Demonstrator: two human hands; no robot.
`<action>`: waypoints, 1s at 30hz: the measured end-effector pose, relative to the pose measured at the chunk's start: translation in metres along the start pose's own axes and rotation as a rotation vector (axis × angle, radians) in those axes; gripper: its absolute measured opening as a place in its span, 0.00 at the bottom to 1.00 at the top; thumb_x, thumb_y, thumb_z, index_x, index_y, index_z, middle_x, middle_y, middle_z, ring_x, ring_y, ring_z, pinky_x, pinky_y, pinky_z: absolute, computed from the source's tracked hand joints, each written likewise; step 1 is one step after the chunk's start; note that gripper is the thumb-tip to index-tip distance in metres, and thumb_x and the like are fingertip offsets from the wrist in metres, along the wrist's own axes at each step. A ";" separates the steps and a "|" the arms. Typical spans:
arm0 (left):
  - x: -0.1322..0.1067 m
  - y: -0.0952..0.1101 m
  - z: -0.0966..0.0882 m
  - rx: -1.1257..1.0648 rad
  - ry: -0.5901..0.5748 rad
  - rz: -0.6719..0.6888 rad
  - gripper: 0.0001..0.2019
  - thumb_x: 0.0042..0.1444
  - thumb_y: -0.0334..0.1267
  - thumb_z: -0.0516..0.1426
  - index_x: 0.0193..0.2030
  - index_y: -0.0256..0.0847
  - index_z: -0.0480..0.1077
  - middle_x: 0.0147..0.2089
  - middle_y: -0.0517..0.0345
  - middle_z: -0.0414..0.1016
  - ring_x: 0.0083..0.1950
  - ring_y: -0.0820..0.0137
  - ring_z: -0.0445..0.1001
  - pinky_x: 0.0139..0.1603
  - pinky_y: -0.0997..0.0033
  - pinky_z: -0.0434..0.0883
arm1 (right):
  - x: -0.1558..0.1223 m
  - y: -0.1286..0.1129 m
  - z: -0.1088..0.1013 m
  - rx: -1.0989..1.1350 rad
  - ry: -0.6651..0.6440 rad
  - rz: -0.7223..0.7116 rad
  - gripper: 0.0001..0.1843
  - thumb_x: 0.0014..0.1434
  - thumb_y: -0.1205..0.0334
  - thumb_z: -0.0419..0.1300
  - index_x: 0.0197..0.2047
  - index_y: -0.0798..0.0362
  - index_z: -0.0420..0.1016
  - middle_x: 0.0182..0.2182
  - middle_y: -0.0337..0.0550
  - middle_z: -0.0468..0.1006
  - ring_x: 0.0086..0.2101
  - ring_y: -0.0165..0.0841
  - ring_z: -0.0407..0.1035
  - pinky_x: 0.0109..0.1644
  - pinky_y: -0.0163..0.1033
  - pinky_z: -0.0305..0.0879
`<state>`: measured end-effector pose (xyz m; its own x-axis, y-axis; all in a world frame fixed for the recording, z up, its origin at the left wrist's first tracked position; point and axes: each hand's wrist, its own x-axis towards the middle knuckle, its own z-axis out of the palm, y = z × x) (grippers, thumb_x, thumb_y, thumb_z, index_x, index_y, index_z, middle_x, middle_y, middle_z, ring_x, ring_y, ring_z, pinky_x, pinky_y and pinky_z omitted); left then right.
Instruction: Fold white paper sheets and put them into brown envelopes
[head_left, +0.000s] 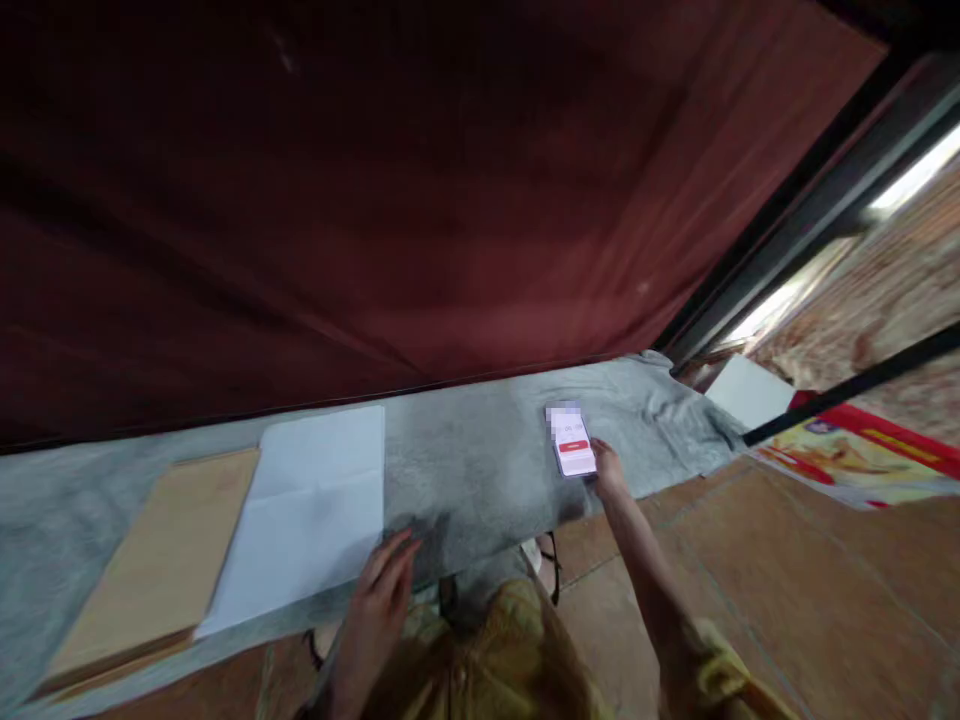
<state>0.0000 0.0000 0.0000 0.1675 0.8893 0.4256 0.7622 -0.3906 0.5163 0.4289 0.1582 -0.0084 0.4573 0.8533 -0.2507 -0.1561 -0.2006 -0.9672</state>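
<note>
My right hand point(609, 468) reaches out to a phone point(570, 440) lying on the grey cloth point(465, 460), its fingers touching the phone's near edge; the lit screen shows a red bar. Whether the fingers grip the phone is unclear. My left hand point(386, 580) rests near the cloth's front edge with fingers stretched out, just right of a white sheet of paper point(315, 510). It holds nothing. A tan board or envelope point(165, 560) lies left of the paper.
A dark red curtain point(375, 220) hangs behind the cloth-covered surface. On the tiled floor point(750, 580) at right lie a white sheet point(750, 392) and a red and yellow poster point(855, 455). A black bar point(855, 385) crosses over the poster.
</note>
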 end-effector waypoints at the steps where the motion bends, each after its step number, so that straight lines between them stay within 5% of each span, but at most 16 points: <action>1: -0.001 -0.001 0.001 0.005 0.004 -0.004 0.15 0.69 0.37 0.49 0.58 0.46 0.70 0.60 0.52 0.73 0.60 0.63 0.74 0.62 0.54 0.74 | 0.001 0.000 0.000 -0.002 0.003 0.003 0.15 0.44 0.46 0.65 0.28 0.49 0.74 0.22 0.39 0.80 0.27 0.40 0.76 0.28 0.39 0.66; 23: 0.003 -0.025 -0.001 0.190 0.138 0.025 0.15 0.67 0.34 0.51 0.58 0.44 0.70 0.60 0.46 0.71 0.63 0.58 0.70 0.61 0.53 0.70 | 0.021 -0.010 -0.014 -0.041 0.053 0.012 0.12 0.46 0.51 0.63 0.27 0.52 0.74 0.20 0.39 0.78 0.21 0.34 0.71 0.24 0.36 0.62; 30: -0.002 -0.035 0.002 0.299 0.094 -0.042 0.18 0.68 0.38 0.50 0.62 0.43 0.65 0.65 0.43 0.67 0.67 0.54 0.66 0.61 0.51 0.69 | 0.020 -0.012 -0.013 -0.059 0.065 0.020 0.13 0.46 0.50 0.63 0.25 0.51 0.73 0.18 0.38 0.77 0.20 0.34 0.69 0.22 0.35 0.60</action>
<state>-0.0255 0.0123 -0.0200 0.0837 0.8719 0.4826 0.9195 -0.2542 0.2999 0.4508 0.1712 -0.0024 0.5107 0.8163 -0.2699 -0.1143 -0.2467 -0.9623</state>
